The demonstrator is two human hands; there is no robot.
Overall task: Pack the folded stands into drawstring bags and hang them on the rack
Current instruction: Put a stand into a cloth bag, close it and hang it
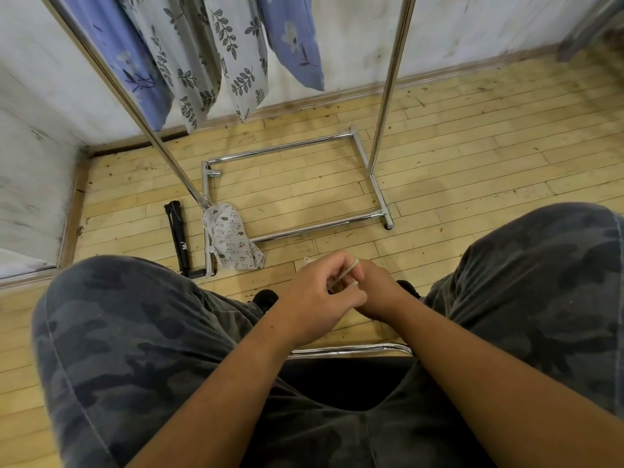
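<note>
Folded stand (177, 238): black, collapsed, lying flat on the wooden floor (456, 157). Its long axis runs away from the person. The narrow end points toward the wall (30, 184) and the near end lies beside the left knee, where a short piece bends off to the right. It sits just left of the rack's floor tube, and no hand touches it.

Drawstring bag (233, 241): pale with a small dark print, slumped over the left base tube of the rack (378, 194), at the foot of the left upright. Its long side slants toward the person's right.

More bags (236, 55) hang from the top of the rack, their tips pointing down. Some are blue floral and some have a grey leaf print.

Hands are together between the knees, well apart from the stand. The left hand (317, 298) lies in front of the right hand (376, 292). The grip of each is closed, with fingers curled and pinching a thin pale cord (347, 272) between them. What the cord belongs to cannot be told.

The person is seated, in dark camouflage trousers (135, 332). The chrome edge of a chair (351, 349) shows below the wrists.
</note>
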